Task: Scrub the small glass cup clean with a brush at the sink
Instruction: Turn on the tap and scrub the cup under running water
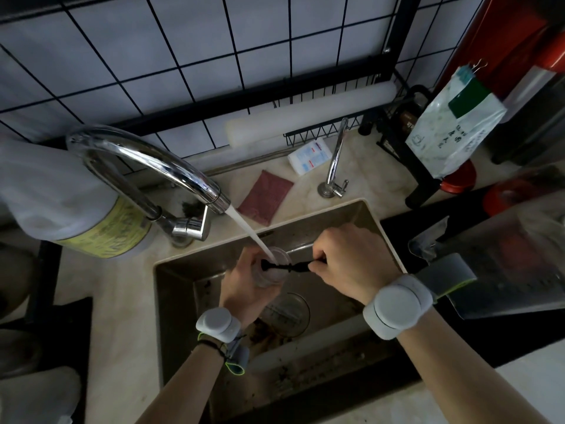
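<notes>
Tap (159, 166) at 10 o'clock, running hard into the cup (275, 267) held over the sink (360, 215). Left hand (244, 286) wrapped round the cup from below. Brush (284, 266) lies across its mouth, tip inside. Right hand (345, 261) at 3 o'clock pinches the handle. Risks: wet glass slipping into the basin; stream splashing off the rim onto the bench (122, 286).

Left hand (244, 284) is wrapped around the small glass cup (273, 268), holding it over the steel sink (189, 289) right under the water stream (249, 232) from the big chrome faucet (159, 169). Right hand (348, 261) pinches the black brush (286, 266), whose tip pokes into the cup's mouth. A reddish scouring pad (265, 197) lies on the counter behind the sink, beside a smaller tap (334, 166).
</notes>
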A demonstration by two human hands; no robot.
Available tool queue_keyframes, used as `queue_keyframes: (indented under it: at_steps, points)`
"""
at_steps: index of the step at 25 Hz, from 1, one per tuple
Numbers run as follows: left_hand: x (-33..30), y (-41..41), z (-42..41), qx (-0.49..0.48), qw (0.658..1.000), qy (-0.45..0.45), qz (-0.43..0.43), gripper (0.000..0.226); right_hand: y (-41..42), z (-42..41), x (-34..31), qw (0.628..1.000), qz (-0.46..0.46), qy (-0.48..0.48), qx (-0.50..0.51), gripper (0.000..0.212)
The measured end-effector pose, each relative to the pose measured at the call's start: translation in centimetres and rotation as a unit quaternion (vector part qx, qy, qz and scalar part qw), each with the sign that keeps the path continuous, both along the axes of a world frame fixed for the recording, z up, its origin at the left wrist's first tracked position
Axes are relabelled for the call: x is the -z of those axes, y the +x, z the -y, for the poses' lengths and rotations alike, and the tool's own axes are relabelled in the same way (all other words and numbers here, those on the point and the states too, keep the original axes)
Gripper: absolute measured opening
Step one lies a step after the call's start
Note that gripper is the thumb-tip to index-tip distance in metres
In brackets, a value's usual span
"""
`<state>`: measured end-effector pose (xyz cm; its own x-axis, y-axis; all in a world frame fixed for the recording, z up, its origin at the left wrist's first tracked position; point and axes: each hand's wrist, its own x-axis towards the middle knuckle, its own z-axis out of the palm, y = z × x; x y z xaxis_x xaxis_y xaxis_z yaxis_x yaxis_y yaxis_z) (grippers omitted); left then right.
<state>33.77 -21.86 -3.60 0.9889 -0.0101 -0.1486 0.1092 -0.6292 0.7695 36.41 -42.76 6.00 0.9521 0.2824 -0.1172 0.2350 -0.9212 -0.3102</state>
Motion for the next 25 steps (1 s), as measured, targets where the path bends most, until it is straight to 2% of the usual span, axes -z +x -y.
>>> queue_keyframes:
  at_steps: [3, 6, 10, 12, 15, 17, 20, 23, 25]
  points:
    - [-0.1, 0.1, -0.5, 0.04, 0.999, 0.032, 0.019, 0.055, 0.4, 0.0, -0.2, 0.999, -0.034, 0.005, -0.033, 0.017]
    - [-0.3, 0.0, -0.9, 0.063, 0.997, 0.032, 0.021, 0.059, 1.0, 0.5, -1.2, 0.997, -0.031, -0.027, -0.073, 0.015]
    - [-0.5, -0.2, -0.9, 0.053, 0.999, 0.002, 0.007, 0.058, 2.4, 1.9, -2.1, 0.999, 0.019, -0.027, -0.023, 0.015]
    - [-0.7, 0.0, -0.6, 0.04, 0.999, 0.004, 0.001, 0.057, 1.9, 1.0, -1.6, 0.999, 0.039, -0.019, -0.03, 0.015]
    - [-0.5, -0.2, -0.7, 0.048, 0.999, 0.0, -0.006, 0.06, 1.6, 1.1, -1.5, 0.998, 0.004, -0.016, -0.067, 0.014]
    - [-0.5, -0.5, -0.6, 0.062, 0.998, -0.003, 0.005, 0.06, 2.2, 2.1, -2.0, 0.999, -0.002, -0.024, -0.045, 0.014]
    - [-0.8, -0.1, -0.2, 0.062, 0.998, 0.002, 0.012, 0.059, 2.0, 1.4, -1.8, 0.999, 0.042, -0.02, -0.021, 0.014]
    - [-0.6, -0.1, -0.7, 0.055, 0.998, 0.003, 0.015, 0.059, 1.9, 1.3, -2.0, 0.998, 0.005, -0.024, -0.057, 0.011]
    - [-0.7, -0.4, -0.6, 0.059, 0.998, -0.001, 0.023, 0.058, 2.4, 2.1, -2.6, 0.999, -0.002, -0.019, -0.03, 0.01]
